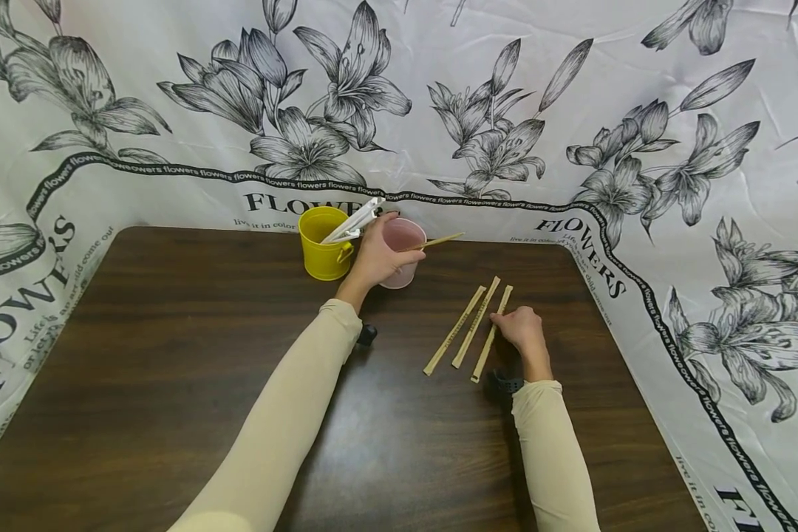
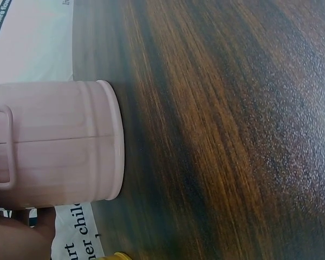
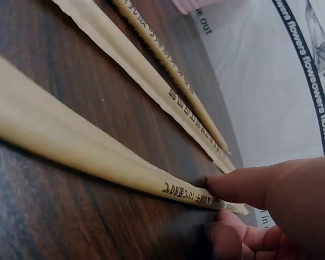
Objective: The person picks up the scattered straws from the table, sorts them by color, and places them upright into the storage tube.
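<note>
My left hand (image 1: pixel 379 255) grips the pink bucket (image 1: pixel 402 277) at its left side, thumb across the near rim and fingers toward the back. One paper-wrapped straw (image 1: pixel 447 239) leans out over the bucket's right rim, its lower part hidden. In the left wrist view the side of the pink bucket (image 2: pixel 54 141) fills the left. With thumb and fingertips, my right hand (image 1: pixel 524 329) pinches the rightmost wrapped straw (image 1: pixel 492 334) near its upper end; printing on the wrapper (image 3: pixel 151 179) shows up close. To its left lie a middle straw (image 1: pixel 475 323) and a left straw (image 1: pixel 455 330).
A yellow bucket (image 1: pixel 319 262) holding white slender packets (image 1: pixel 355 220) stands left of the pink one. Behind the dark wooden table (image 1: pixel 193 355) hangs a white flower-printed cloth (image 1: pixel 412 170), which also runs along both sides.
</note>
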The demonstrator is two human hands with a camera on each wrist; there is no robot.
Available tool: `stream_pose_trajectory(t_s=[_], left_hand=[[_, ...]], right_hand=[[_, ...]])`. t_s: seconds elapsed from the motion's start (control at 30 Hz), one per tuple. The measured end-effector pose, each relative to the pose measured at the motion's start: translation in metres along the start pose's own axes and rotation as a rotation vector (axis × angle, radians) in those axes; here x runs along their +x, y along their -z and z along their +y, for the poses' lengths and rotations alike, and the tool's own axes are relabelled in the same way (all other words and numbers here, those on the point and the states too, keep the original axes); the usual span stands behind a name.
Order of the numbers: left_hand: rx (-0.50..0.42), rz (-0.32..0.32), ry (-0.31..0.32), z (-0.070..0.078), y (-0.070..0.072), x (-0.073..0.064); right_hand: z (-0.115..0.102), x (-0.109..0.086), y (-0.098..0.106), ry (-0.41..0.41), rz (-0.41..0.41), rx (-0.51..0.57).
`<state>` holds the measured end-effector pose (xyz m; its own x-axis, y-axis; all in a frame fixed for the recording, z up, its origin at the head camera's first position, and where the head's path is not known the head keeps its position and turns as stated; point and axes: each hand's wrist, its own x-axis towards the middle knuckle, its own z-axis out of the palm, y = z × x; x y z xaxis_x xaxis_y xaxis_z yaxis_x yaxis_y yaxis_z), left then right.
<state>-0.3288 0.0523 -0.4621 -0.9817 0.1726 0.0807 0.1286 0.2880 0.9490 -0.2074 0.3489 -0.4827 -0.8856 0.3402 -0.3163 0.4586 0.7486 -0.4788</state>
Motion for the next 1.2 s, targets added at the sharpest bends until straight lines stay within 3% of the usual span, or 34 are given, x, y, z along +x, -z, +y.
stream_pose_trajectory(t_s=[0.27,0.33,0.5,0.6,0.83,1.0,1.2], left_hand=[[0.005,-0.011,0.009,0.0,-0.003,0.0],[0.009,-0.01,0.009,-0.001,-0.003,0.0],[0.021,-0.003,0.001,-0.001,-0.002,0.001],[0.031,0.001,-0.002,0.0,-0.001,0.001],[0.028,0.012,0.002,-0.001,0.001,0.001],[0.031,-0.004,0.009,-0.002,0.0,0.0],[0.048,0.001,-0.005,-0.001,0.001,0.001]], right_hand=[[0.008,0.008,0.003,-0.014,-0.025,0.049],[0.011,0.008,0.005,-0.014,-0.058,0.12],[0.014,0.005,0.011,-0.028,-0.152,0.422],[0.01,0.001,0.015,-0.018,-0.167,0.574],[-0.015,-0.007,0.026,0.083,-0.016,0.849],[-0.039,-0.018,0.037,0.161,0.095,1.118],[-0.071,-0.031,0.05,0.312,0.189,1.387]])
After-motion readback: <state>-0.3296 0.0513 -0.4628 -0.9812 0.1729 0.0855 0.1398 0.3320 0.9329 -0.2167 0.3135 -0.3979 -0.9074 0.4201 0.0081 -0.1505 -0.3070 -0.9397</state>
